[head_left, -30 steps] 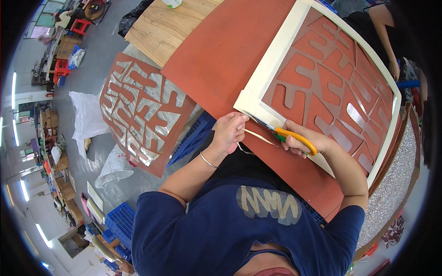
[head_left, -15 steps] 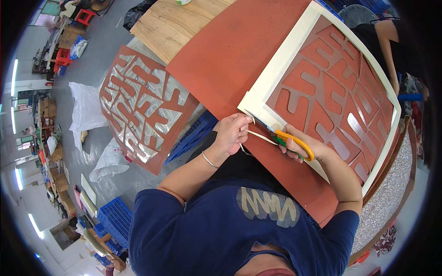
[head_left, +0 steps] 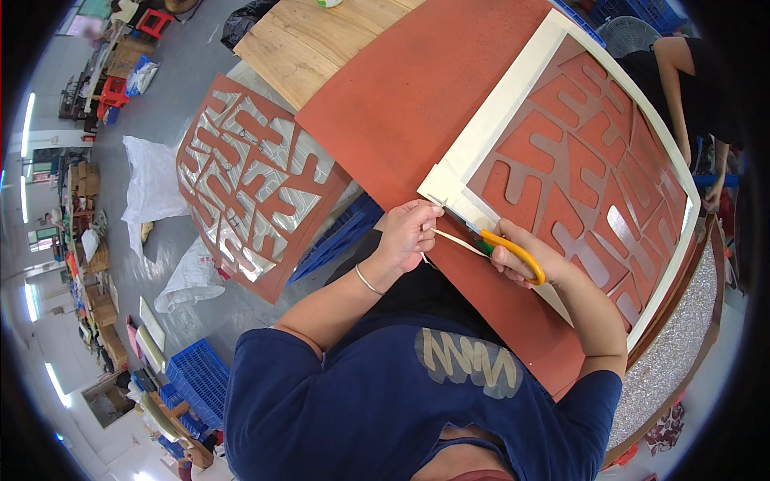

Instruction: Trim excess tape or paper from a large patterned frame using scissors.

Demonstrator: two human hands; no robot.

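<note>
In my right hand (head_left: 520, 255) I hold scissors (head_left: 525, 258) with yellow and green handles, fingers through and around the grips. Their blades lie along the near left corner of a framed panel (head_left: 454, 189) with a cream border and red-brown cut-out shapes inside. My left hand (head_left: 409, 234) is just left of that corner, thumb and fingers pinched on a thin cream strip (head_left: 459, 240). One stretch of the strip runs right toward the scissors; a short end hangs below my fingers. The fingertips and blade tips are close together, so their exact contact is unclear.
Beneath the panel lies a red-brown sheet (head_left: 385, 88), beside a wooden board (head_left: 309, 44). Another cut-out panel (head_left: 249, 188) is at left, above blue crates (head_left: 341, 240). At far right is another person's arm (head_left: 675, 88). A glittery silver surface (head_left: 670, 361) borders the work at right.
The scissors' handles have drawn together, with less of the green one showing. My left hand keeps its pinch on the strip. The view has shifted slightly.
</note>
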